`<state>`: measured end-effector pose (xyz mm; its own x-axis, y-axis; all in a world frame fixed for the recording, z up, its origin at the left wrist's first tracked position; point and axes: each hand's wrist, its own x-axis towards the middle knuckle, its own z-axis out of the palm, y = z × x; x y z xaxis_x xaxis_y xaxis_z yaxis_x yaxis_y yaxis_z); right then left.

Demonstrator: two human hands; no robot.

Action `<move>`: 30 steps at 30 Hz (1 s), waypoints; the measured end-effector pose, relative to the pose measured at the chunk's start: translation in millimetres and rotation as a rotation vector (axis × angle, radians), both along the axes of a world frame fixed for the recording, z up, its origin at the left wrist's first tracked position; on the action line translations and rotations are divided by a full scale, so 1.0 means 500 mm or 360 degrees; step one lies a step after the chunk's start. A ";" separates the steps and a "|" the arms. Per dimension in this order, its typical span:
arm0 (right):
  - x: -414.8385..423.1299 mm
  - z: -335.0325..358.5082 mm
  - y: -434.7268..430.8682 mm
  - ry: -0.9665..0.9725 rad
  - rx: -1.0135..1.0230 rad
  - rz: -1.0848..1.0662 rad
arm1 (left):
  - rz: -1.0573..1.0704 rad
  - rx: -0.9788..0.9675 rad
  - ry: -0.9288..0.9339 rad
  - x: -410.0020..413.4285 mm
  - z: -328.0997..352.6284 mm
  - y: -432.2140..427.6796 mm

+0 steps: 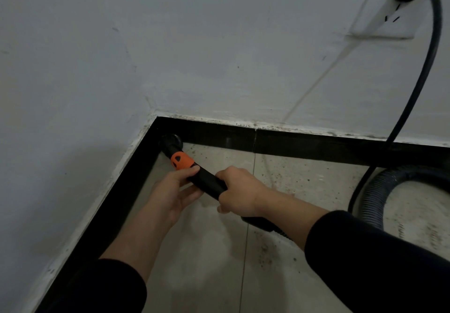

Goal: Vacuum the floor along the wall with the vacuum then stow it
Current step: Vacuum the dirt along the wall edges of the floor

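Note:
A black vacuum wand (207, 181) with an orange collar (182, 160) points into the room's corner. Its round nozzle (171, 142) touches the floor where the two black baseboards meet. My left hand (175, 192) holds the wand just behind the orange collar, thumb on top and fingers underneath. My right hand (239, 192) grips the wand further back, fingers wrapped around it. The ribbed grey hose (379, 191) curves away along the floor at right; the vacuum body is out of view.
White walls meet at the corner, edged by a black baseboard (280, 142). A black power cord (418, 79) hangs from a plug in a white wall socket (387, 18) at the upper right and drops to the floor. The tiled floor (280, 276) is speckled with dirt.

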<state>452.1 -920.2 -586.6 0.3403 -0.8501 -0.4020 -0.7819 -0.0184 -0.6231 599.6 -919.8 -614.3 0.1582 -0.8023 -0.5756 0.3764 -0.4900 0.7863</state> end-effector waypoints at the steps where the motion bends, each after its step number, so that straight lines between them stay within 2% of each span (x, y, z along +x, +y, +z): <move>1: 0.001 0.001 0.002 0.0011 -0.0007 -0.0001 | -0.0007 -0.0003 0.0002 0.000 0.001 0.002; 30: -0.089 0.033 0.090 0.0109 0.0078 -0.0223 | -0.0245 0.0089 0.0094 -0.099 0.026 0.051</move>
<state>407.4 -875.2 -570.2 0.1900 -0.8660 -0.4625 -0.8155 0.1231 -0.5655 549.9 -894.3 -601.5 0.0002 -0.7810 -0.6245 0.3383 -0.5876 0.7350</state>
